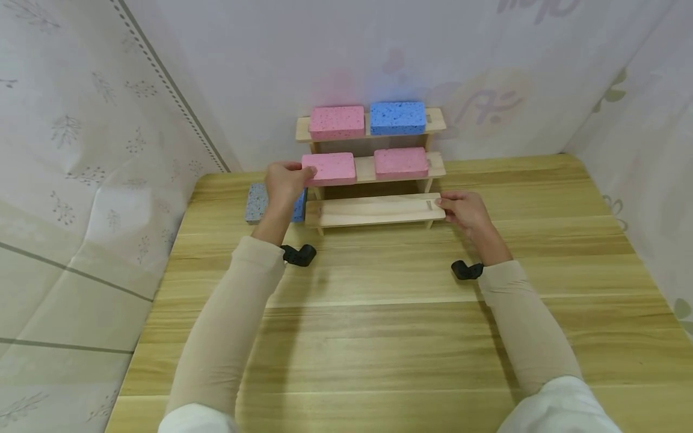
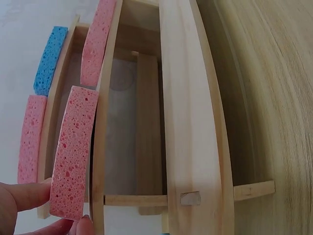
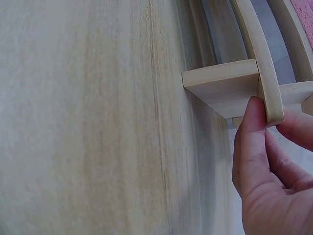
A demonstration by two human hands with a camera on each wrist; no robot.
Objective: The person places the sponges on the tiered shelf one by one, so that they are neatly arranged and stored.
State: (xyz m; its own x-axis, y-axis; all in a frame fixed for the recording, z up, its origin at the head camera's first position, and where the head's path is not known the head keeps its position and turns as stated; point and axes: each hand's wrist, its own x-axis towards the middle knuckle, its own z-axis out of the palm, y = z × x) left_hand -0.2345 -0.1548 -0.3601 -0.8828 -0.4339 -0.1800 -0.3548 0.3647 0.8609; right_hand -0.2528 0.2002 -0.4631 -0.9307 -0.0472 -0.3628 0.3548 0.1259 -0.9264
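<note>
Pale printed sheeting backs a table of yellowish, streaked wood grain. On it stands a three-tier rack of smooth, light wood, its boards narrow with rounded corners; square joint ends show on the bottom board. The hands are well apart. The right hand pinches the right end of that bottom board between thumb and fingers; the left hand grips one end of a pink sponge, a pitted rectangular block at the middle tier's left end (whether it fully rests on the wood cannot be told). A second pink block lies to its right. The top tier carries a third pink block beside a speckled blue block. Left of the rack, partly hidden by the left arm, are a coarse grey block and another blue one.
</note>
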